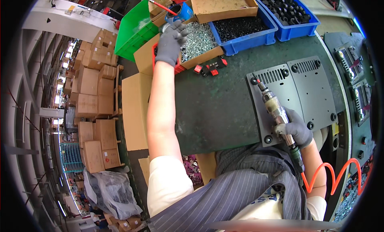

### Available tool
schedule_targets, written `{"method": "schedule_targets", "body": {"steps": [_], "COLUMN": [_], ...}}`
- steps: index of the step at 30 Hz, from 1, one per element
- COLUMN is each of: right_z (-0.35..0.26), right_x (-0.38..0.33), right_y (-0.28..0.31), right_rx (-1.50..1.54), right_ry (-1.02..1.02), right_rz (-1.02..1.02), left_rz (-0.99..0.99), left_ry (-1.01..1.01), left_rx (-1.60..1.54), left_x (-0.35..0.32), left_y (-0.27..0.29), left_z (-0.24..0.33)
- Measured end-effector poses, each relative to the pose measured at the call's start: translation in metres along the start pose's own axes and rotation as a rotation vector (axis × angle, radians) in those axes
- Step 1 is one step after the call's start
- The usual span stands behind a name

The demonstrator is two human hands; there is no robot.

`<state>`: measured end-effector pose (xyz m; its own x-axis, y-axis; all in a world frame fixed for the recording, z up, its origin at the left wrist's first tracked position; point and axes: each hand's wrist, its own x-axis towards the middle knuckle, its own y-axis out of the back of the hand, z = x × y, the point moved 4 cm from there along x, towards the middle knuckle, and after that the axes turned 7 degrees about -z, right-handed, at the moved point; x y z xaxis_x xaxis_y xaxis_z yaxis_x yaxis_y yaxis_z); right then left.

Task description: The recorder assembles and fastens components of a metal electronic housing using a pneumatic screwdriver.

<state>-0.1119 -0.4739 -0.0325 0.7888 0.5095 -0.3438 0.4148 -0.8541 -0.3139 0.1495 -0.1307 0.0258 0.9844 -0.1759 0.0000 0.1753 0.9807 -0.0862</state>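
**Inspector:** Hands first; the left hand [171,39], grey-gloved, reaches to the upper middle of the frame over a cardboard box of silver screws [199,41]; fingers curled, whether it pinches a screw I cannot tell.

**Clerk:** And the right hand [297,130]?

**Inspector:** Lower right; closed around a pneumatic screwdriver [275,108], tip set at a corner of the grey metal panel [298,94] lying flat on the green table [216,108]; an orange coiled hose [334,174] trails from the tool.

**Clerk:** Surroundings?

**Inspector:** Red switches [211,67] lie between box and panel; blue bins of black parts [250,30] at top; a green crate [134,30] upper left; stacked cartons [94,100] at far left.
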Motion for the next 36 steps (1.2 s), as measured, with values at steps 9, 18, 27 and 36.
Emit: {"method": "schedule_targets", "body": {"steps": [9,18,27,36], "right_z": [0.001,0.002,0.001,0.005], "right_x": [-0.001,-0.001,0.004,0.002], "right_y": [0.006,0.004,0.004,0.008], "right_rx": [0.015,0.027,-0.033,-0.039], "right_ry": [-0.014,-0.06,-0.002,0.001], "right_rz": [0.028,0.025,0.04,0.008], "left_rz": [0.306,0.292,0.286,0.324], "left_ry": [0.102,0.11,0.211,0.2], "left_rx": [1.189,1.498,1.643,0.61], "left_x": [-0.074,-0.062,-0.058,-0.06], "left_y": [0.08,0.088,0.088,0.102], "left_z": [0.008,-0.013,0.018,-0.009]}}
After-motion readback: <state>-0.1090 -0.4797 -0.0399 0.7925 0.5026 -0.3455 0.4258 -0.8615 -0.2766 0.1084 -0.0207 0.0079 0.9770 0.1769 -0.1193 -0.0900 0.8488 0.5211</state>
